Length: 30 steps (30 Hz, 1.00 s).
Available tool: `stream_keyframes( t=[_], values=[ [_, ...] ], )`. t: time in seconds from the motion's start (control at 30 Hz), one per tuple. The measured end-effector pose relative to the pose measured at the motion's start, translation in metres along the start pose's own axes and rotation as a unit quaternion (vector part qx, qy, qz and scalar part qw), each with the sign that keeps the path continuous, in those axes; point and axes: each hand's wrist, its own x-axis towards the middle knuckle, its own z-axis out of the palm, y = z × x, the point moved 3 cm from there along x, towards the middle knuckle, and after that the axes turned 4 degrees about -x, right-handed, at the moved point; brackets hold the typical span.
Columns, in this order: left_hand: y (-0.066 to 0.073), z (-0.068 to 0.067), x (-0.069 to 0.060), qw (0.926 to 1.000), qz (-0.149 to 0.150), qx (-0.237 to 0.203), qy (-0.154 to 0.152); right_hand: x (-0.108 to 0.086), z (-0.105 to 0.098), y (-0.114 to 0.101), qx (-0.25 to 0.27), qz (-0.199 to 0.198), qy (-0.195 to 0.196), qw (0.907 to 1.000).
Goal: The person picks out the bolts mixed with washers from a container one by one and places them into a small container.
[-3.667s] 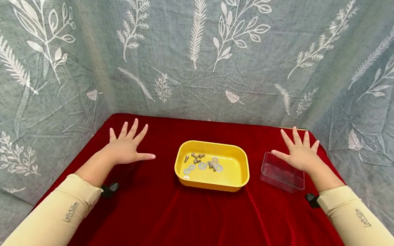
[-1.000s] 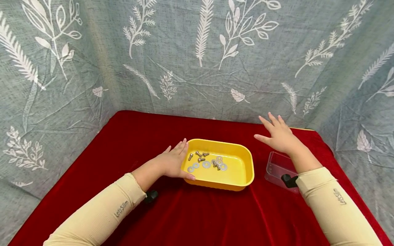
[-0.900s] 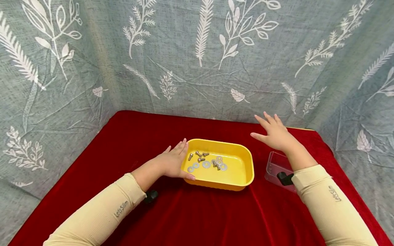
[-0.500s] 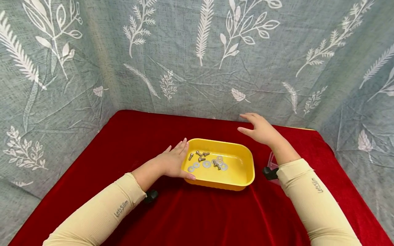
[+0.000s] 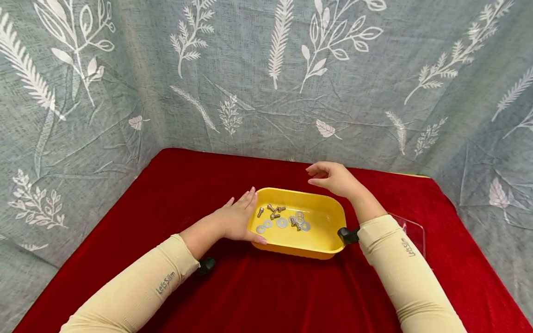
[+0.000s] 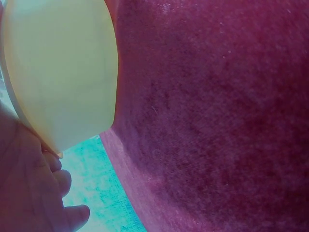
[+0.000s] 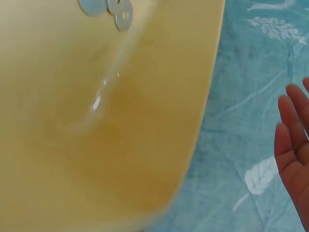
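Observation:
A yellow bin (image 5: 318,208) stands on the red cloth, with several metal screws (image 5: 275,216) and flat washers (image 5: 281,223) spread over its floor. My left hand (image 5: 238,221) rests against the bin's left end, thumb at the near rim and fingers straight along the left side. The left wrist view shows that palm (image 6: 24,179) against the bin's outer wall (image 6: 63,72). Above the bin's far right corner hovers my right hand (image 5: 336,179), fingers loosely bent and holding nothing. In the right wrist view its fingers (image 7: 289,125) are apart from the bin's rim.
A clear plastic box (image 5: 424,240) sits to the right of the bin, mostly hidden by my right forearm. Red cloth (image 5: 200,171) covers the table, and a grey-green leaf-patterned curtain (image 5: 250,60) hangs behind and at the sides.
My left hand came to the bin's left end and has stayed there during the last second. The right hand moved left from near the clear box toward the bin, its fingers bending.

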Motion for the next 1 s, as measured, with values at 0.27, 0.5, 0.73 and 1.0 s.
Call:
stream_keyframes(
  t=[0.27, 0.5, 0.73, 1.0],
  values=[
    [0.000, 0.000, 0.000, 1.0000, -0.002, -0.002, 0.001, 0.006, 0.020, 0.001, 0.045, 0.004, -0.047, 0.9979],
    [0.000, 0.001, 0.001, 1.0000, -0.004, -0.002, 0.000, 0.009, 0.032, 0.006, 0.055, -0.017, -0.100, 0.9933],
    [0.001, 0.001, 0.000, 1.0000, -0.007, -0.003, -0.002, 0.011, 0.045, 0.008, 0.043, -0.043, -0.143, 0.9878],
    [0.001, 0.001, 0.000, 1.0000, -0.009, 0.001, -0.002, 0.011, 0.064, 0.009, 0.047, -0.033, -0.195, 0.9791]
  ],
)
